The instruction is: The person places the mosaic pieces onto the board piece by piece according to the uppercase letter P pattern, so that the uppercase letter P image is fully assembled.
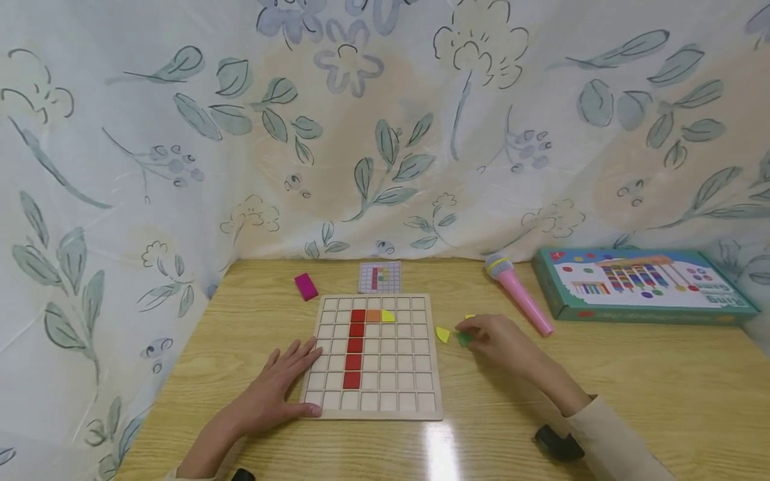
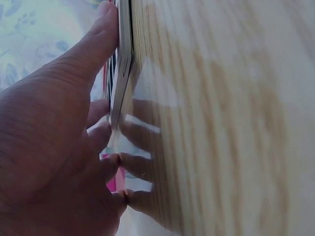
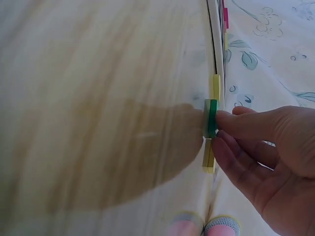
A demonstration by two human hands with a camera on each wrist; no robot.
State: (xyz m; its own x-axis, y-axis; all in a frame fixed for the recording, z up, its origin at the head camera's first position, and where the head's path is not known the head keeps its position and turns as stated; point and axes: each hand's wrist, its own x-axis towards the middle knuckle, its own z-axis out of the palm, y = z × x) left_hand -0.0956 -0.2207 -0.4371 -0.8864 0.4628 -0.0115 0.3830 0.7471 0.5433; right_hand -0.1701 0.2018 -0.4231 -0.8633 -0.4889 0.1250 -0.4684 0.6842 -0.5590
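Observation:
A wooden grid board [image 1: 432, 401] lies on the table, holding a column of red squares [image 1: 353, 361], an orange square [image 1: 373, 316] and a yellow quarter-round tile [image 1: 388, 316]. My left hand [image 1: 271, 394] rests along the board's left side, fingers spread and fairly straight, thumb at the near left corner. Right of the board, my right hand [image 1: 496, 339] pinches a green tile [image 3: 210, 118] between thumb and fingertips, low over the tabletop. One loose yellow quarter-round tile [image 1: 443, 334] lies between board and hand; another yellow tile [image 1: 470, 316] is partly hidden behind the fingers.
Behind the board lies a small pattern card [image 1: 380, 277] with a magenta block [image 1: 306, 286] to its left. A pink microphone [image 1: 522, 296] and a boxed toy set [image 1: 644, 286] stand at the back right. A floral cloth [image 1: 385, 133] hangs behind the table.

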